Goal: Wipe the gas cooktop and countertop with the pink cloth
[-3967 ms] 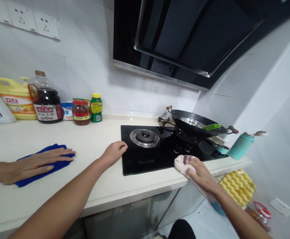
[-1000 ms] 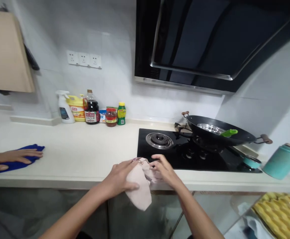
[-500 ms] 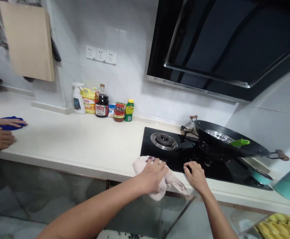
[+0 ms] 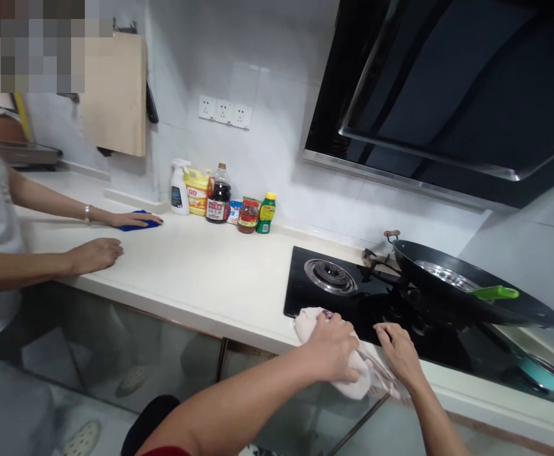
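My left hand [image 4: 333, 345] is closed on a bunched pale pinkish cloth [image 4: 309, 322]. It presses the cloth to the front edge of the black glass cooktop [image 4: 300, 278] and the counter, and a loose end droops over the edge. At the cooktop's front rim, just right of the cloth, rests my right hand [image 4: 397, 354]. Its fingers are loosely bent, the thumb stands apart, and nothing shows in it. A round burner [image 4: 330, 276] lies beyond my left hand. Past my right hand, a black wok [image 4: 447, 269] sits on the cooktop, a green-handled utensil [image 4: 495, 292] inside.
At the left, a co-worker's hand [image 4: 137, 220] lies on a blue cloth [image 4: 141, 226]; their other hand [image 4: 96, 255] rests on the white counter [image 4: 195, 272]. Bottles [image 4: 218, 196] and a jar [image 4: 248, 217] line the wall. A teal pan [image 4: 542, 373] stands right; a range hood [image 4: 423, 95] overhangs.
The view has swung left, showing more of the co-worker. My left hand and its cloth have slid slightly right along the cooktop edge. The co-worker's hand has carried the blue cloth right, towards the bottles.
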### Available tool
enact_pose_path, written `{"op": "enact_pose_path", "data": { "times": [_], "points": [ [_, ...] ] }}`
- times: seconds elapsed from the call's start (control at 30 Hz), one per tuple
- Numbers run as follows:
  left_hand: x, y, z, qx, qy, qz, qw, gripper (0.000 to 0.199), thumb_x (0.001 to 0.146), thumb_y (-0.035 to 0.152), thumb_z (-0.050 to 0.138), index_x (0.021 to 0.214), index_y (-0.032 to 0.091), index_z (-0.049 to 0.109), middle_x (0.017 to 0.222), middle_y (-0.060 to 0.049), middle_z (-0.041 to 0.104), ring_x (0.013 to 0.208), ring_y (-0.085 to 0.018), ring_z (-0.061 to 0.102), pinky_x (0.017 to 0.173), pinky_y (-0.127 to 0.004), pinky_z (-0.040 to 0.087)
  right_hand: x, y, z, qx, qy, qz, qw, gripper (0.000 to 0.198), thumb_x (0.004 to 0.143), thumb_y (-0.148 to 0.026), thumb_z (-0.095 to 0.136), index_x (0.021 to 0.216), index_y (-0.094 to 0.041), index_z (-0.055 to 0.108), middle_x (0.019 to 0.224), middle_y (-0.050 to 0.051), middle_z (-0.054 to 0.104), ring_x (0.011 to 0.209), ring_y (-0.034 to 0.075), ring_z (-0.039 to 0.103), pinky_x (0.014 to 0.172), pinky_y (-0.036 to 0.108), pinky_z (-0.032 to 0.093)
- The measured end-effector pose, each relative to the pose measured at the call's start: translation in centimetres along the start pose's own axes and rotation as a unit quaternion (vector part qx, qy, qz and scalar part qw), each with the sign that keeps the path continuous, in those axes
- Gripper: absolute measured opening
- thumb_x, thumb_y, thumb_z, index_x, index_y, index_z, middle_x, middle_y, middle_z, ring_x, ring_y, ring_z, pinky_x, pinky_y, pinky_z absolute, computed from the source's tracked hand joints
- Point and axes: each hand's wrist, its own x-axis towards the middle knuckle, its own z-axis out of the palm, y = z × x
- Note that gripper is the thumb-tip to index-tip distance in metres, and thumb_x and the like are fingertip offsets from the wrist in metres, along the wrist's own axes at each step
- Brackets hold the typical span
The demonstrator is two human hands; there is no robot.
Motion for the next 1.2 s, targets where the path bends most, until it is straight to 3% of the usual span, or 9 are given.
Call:
{"op": "enact_pose_path", "data": {
  "times": [0.27, 0.47, 0.6, 0.7, 0.83, 0.97, 1.07, 1.2],
  "points": [
    [-8.7, -7.8, -4.8, -0.019, 0.02, -0.103, 0.994, 0.05, 0.072, 0.058, 0.075, 0.111, 0.026, 0.072, 0.123, -0.005, 0.067, 0.112, -0.03, 0.052, 0.096, -0.043, 0.038, 0.1, 0.0, 0.7, -0.012, 0.007, 0.01, 1.0, 0.043, 0.088, -0.054, 0.039, 0.095, -0.026, 0.07, 0.114, 0.009, 0.067, 0.106, 0.03, 0.058, 0.094, 0.046, 0.044],
    [-13.6, -13.9, -8.2, 0.026, -0.006, -0.22, 0.975, 0.04, 0.083, 0.054, 0.065, 0.113, 0.029, 0.072, 0.125, -0.003, 0.068, 0.116, -0.03, 0.055, 0.095, -0.042, 0.039, -0.1, -0.4, 0.7, -0.026, 0.011, 0.004, 1.0, 0.042, 0.088, -0.053, 0.039, 0.096, -0.025, 0.069, 0.112, 0.009, 0.066, 0.104, 0.029, 0.058, 0.091, 0.045, 0.045],
    [-16.4, -17.0, -9.9, 0.066, 0.001, -0.305, 0.95, 0.03, 0.089, 0.047, 0.057, 0.104, 0.026, 0.074, 0.121, -0.005, 0.07, 0.113, -0.029, 0.057, 0.092, -0.04, 0.041, -0.2, -0.5, 0.7, -0.03, 0.009, -0.006, 0.999, 0.04, 0.088, -0.052, 0.041, 0.098, -0.025, 0.069, 0.114, 0.008, 0.066, 0.106, 0.029, 0.058, 0.091, 0.045, 0.044],
    [-18.1, -18.5, -11.3, 0.091, 0.008, -0.362, 0.928, 0.032, 0.091, 0.044, 0.052, 0.101, 0.022, 0.073, 0.117, -0.009, 0.071, 0.109, -0.03, 0.06, 0.09, -0.039, 0.042, -0.3, -0.2, 0.8, -0.031, 0.009, -0.013, 0.999, 0.041, 0.089, -0.054, 0.041, 0.099, -0.026, 0.069, 0.114, 0.008, 0.066, 0.105, 0.03, 0.058, 0.091, 0.045, 0.045],
    [-18.5, -19.7, -12.5, 0.115, 0.015, -0.436, 0.892, 0.046, 0.096, 0.048, 0.04, 0.118, 0.018, 0.066, 0.117, -0.013, 0.072, 0.106, -0.029, 0.065, 0.086, -0.038, 0.044, -0.3, 0.5, 1.3, -0.028, 0.011, -0.023, 0.999, 0.041, 0.089, -0.054, 0.042, 0.099, -0.025, 0.069, 0.114, 0.008, 0.067, 0.107, 0.03, 0.059, 0.093, 0.046, 0.045],
    [-17.4, -20.8, -12.5, 0.143, 0.014, -0.471, 0.87, 0.049, 0.097, 0.046, 0.036, 0.121, 0.015, 0.065, 0.12, -0.018, 0.07, 0.112, -0.035, 0.063, 0.099, -0.05, 0.037, -0.1, 1.3, 2.0, -0.022, 0.018, -0.031, 0.999, 0.042, 0.088, -0.056, 0.043, 0.098, -0.025, 0.069, 0.113, 0.008, 0.069, 0.106, 0.031, 0.06, 0.094, 0.048, 0.045],
    [-17.3, -21.3, -12.6, 0.135, -0.011, -0.474, 0.87, 0.052, 0.09, 0.047, 0.046, 0.126, 0.015, 0.065, 0.125, -0.022, 0.067, 0.118, -0.042, 0.059, 0.099, -0.057, 0.035, 0.1, 1.8, 2.4, -0.015, 0.02, -0.038, 0.999, 0.042, 0.088, -0.057, 0.044, 0.099, -0.025, 0.07, 0.113, 0.009, 0.069, 0.105, 0.032, 0.062, 0.094, 0.049, 0.046],
    [-19.8, -21.3, -13.8, 0.071, -0.068, -0.432, 0.897, 0.066, 0.079, 0.061, 0.057, 0.14, 0.036, 0.058, 0.133, -0.011, 0.065, 0.117, -0.04, 0.059, 0.093, -0.05, 0.043, 0.2, 2.3, 2.5, -0.006, 0.021, -0.035, 0.999, 0.044, 0.087, -0.059, 0.044, 0.097, -0.027, 0.072, 0.113, 0.008, 0.071, 0.103, 0.032, 0.064, 0.092, 0.049, 0.049]
  ]
}}
